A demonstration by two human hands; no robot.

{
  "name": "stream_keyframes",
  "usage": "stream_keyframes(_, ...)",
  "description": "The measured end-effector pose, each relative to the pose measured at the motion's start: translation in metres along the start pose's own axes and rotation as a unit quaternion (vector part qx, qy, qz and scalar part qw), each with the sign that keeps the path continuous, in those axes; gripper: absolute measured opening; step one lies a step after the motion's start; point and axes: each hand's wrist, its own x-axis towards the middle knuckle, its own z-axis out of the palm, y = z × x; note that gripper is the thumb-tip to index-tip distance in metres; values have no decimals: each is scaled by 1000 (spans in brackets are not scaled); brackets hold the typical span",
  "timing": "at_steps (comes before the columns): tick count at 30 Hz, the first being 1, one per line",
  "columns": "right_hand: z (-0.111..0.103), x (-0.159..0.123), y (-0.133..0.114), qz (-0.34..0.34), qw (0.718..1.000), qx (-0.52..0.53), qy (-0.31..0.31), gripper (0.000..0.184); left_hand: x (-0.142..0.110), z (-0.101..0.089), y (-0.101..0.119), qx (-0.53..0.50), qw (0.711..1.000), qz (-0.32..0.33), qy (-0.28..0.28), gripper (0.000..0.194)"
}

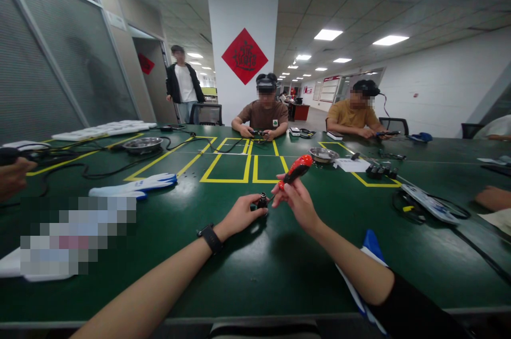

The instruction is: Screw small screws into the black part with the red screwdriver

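Note:
Between the thumb and fingers of my left hand (pixel 244 216) is a small black cylindrical part (pixel 262 201) with a metallic top, held upright just above the green table. My right hand (pixel 297 203) grips a red and black screwdriver (pixel 297 170), its handle tilted up to the right. The screwdriver's shaft slants down to the left, its end close to the side of the black part. Whether the tip touches the part, I cannot tell. A dark watch sits on my left wrist.
Blue and white gloves (pixel 136 184) lie to the left, and another glove (pixel 373 248) is under my right forearm. Metal bowls (pixel 324 155) stand farther back. Black parts (pixel 381 170) and a power strip (pixel 429 203) lie right. Co-workers (pixel 261 113) sit across the table (pixel 191 286); one person (pixel 186 83) stands behind.

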Motion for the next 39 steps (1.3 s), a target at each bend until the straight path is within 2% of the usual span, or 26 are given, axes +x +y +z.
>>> stream_keyframes(4,-1,3,-2,-32,996,-59,56,24,0,0,-2,8,1000,2,3,25)
stream_keyframes(6,0,4,-3,-58,994,-66,60,21,0,0,-3,4,1000,2,3,26)
stream_keyframes(10,3,2,-2,-35,998,23,45,19,0,2,-5,0,1000,-4,4,27)
stream_keyframes(14,4,2,-1,-9,997,56,56,33,0,2,-5,-2,1000,-7,6,28)
stream_keyframes(17,1,3,-1,-24,998,-30,50,28,0,1,-4,-5,1000,-8,7,29)
stream_keyframes(21,-2,3,-2,-81,982,-153,75,16,0,0,-1,-4,1000,-7,-1,28)
stream_keyframes(24,-2,1,-5,-99,974,-168,114,14,0,-1,0,1,1000,-6,-1,28)
stream_keyframes(28,-7,1,-6,-121,958,-107,238,20,-1,-1,-1,7,1000,3,-14,35)
stream_keyframes(30,-12,4,-2,-136,941,-55,304,24,-1,-1,-2,18,1000,15,-16,51)
stream_keyframes(33,-20,10,6,-123,920,-2,372,29,-1,-1,-6,78,997,8,27,81)
stream_keyframes(35,-25,14,12,-102,914,8,392,31,0,-1,-8,99,994,-5,40,81)
stream_keyframes(37,-28,15,16,-91,911,7,403,33,0,-3,-11,74,997,-3,17,72)
stream_keyframes(39,-29,15,18,-91,908,1,408,33,1,-4,-13,48,999,3,-2,72)
